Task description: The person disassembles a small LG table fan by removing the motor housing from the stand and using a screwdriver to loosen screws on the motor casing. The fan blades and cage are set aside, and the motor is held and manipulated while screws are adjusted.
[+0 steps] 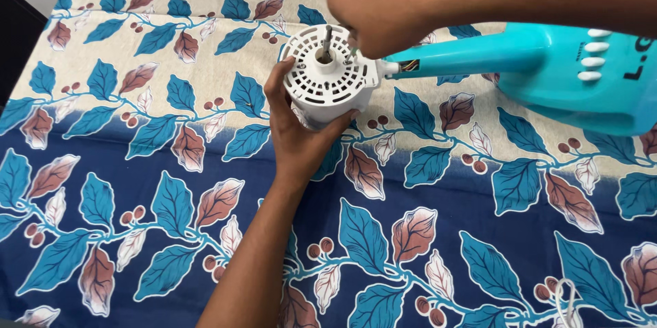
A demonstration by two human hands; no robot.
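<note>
**Q:** Hands first: where are they, and what are they doing?

**Me:** Left hand (pixel 295 137) comes up from below and cups the white motor housing (pixel 327 81), thumb on one side and fingers wrapped round the other. I judge that grip steadies it with the vented face upward. Right hand (pixel 383 6) hangs just above, fingers bunched and pinching something thin at the housing's top, right beside the shaft (pixel 327 37).

**Q:** Where does the housing sit?

**Me:** In the left palm, just under the right hand, joined to a turquoise fan body (pixel 547 68) lying off to the right hand's side on a leaf-print cloth (pixel 137 164).

**Q:** What can't you make out?

**Me:** The pinched thing is mostly hidden by the right fingers; I cannot tell if it is a tool or a screw. The fan body is cut off at the edge. A white cord (pixel 564 300) shows only partly, well below both hands.
</note>
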